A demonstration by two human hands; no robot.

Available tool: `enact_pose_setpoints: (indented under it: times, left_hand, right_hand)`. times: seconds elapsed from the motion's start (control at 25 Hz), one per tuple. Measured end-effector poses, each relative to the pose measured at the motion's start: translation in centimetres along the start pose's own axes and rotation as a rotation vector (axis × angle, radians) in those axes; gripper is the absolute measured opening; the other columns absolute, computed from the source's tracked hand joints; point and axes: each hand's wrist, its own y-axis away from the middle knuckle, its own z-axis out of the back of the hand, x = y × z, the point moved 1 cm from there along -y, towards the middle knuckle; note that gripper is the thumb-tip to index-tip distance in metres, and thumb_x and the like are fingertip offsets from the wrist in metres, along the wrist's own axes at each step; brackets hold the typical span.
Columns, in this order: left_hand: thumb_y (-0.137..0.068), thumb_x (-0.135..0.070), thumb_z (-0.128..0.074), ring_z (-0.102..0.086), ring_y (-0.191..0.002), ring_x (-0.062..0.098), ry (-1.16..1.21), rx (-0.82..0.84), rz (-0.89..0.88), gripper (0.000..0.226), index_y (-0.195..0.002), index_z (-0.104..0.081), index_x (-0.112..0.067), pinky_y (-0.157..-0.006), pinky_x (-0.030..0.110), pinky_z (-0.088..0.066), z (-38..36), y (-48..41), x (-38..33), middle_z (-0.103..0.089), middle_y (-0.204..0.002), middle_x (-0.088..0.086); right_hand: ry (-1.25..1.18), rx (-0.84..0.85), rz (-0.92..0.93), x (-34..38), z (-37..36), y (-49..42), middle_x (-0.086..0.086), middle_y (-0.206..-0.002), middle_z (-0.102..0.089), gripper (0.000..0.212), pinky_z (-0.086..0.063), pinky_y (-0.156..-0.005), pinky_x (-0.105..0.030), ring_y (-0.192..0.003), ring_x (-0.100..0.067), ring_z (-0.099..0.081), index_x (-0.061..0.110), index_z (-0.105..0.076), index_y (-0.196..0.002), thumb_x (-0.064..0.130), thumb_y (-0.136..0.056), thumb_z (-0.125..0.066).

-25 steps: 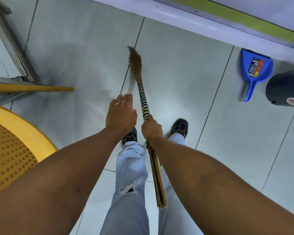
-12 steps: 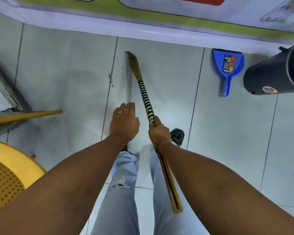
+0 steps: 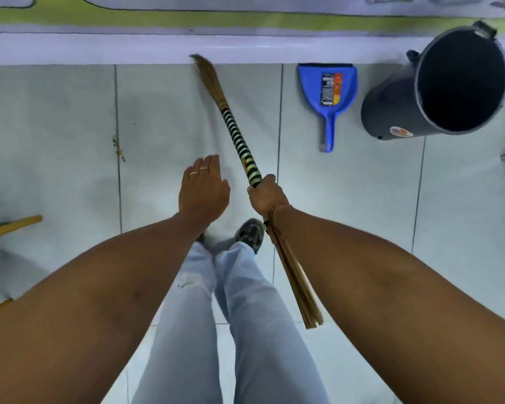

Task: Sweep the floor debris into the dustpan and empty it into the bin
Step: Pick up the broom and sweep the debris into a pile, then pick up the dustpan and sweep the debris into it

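Note:
My right hand (image 3: pixel 265 194) grips a stick broom (image 3: pixel 236 132) by its green-and-black banded handle; the brush tip reaches the base of the wall ahead. My left hand (image 3: pixel 202 191) hovers flat beside it, fingers together, holding nothing. A small clump of brown debris (image 3: pixel 119 148) lies on a tile joint to the left of the broom. A blue dustpan (image 3: pixel 327 91) lies flat on the floor to the right, its mouth against the wall and its handle toward me. A dark round bin (image 3: pixel 403 103) stands right of the dustpan, its mouth open.
A white wall base with a green stripe (image 3: pixel 129 18) runs across the top. A yellow wooden bar (image 3: pixel 11 227) pokes in at the left edge. My legs and a dark shoe (image 3: pixel 250 233) are below my hands on the grey tiled floor.
The view has shifted toward the wall, so the dustpan and bin now sit nearer and the bin's opening shows. The broom tip has moved up to the wall base. The yellow chair has left view.

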Motion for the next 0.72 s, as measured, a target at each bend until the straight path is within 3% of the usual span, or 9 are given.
enact_pose_setpoints:
  times: [0.16, 0.36, 0.52, 0.72]
  left_hand:
    - [-0.093, -0.021, -0.045, -0.033, -0.138, 0.035, -0.072, 0.057, -0.074, 0.055, -0.141, -0.03, 0.0, -0.115, 0.042, -0.026, 0.1, -4.1, -4.2, -0.043, -0.144, 0.02]
    - [-0.092, -0.022, -0.048, -0.039, -0.135, 0.036, -0.085, 0.115, -0.129, 0.053, -0.138, -0.035, 0.001, -0.113, 0.044, -0.031, 1.8, -11.0, -11.3, -0.048, -0.14, 0.022]
    - [-0.092, -0.022, -0.049, -0.044, -0.13, 0.034, -0.03, 0.152, -0.146, 0.055, -0.139, -0.033, 0.001, -0.11, 0.04, -0.033, 1.6, -16.7, -18.3, -0.05, -0.138, 0.023]
    - [-0.095, -0.024, -0.042, -0.036, -0.136, 0.032, 0.123, 0.272, 0.024, 0.056, -0.144, -0.023, -0.004, -0.112, 0.039, -0.03, -4.4, -23.5, -28.4, -0.039, -0.147, 0.019]
  right_hand:
    - [-0.057, -0.024, -0.049, -1.4, 6.6, -2.5, -0.021, -0.125, -0.055, 0.043, -0.051, -0.084, -0.04, -0.099, -0.034, -0.058, 0.002, -0.031, -0.129, 0.017, -0.093, -0.048]
    - [-0.1, -0.147, -0.109, -2.9, 17.0, -5.9, -0.018, -0.117, -0.061, 0.046, -0.047, -0.079, -0.036, -0.104, -0.037, -0.061, 0.008, -0.046, -0.121, 0.043, -0.091, -0.05]
    - [-0.098, -0.225, -0.178, -6.4, 23.8, -8.2, -0.02, -0.113, -0.062, 0.049, -0.047, -0.084, -0.037, -0.104, -0.038, -0.059, 0.007, -0.049, -0.117, 0.048, -0.092, -0.046]
    - [-0.098, -0.309, -0.265, -15.0, 27.9, -12.3, -0.019, -0.101, -0.068, 0.043, -0.047, -0.077, -0.039, -0.096, -0.04, -0.062, 0.012, -0.048, -0.109, 0.051, -0.092, -0.044]
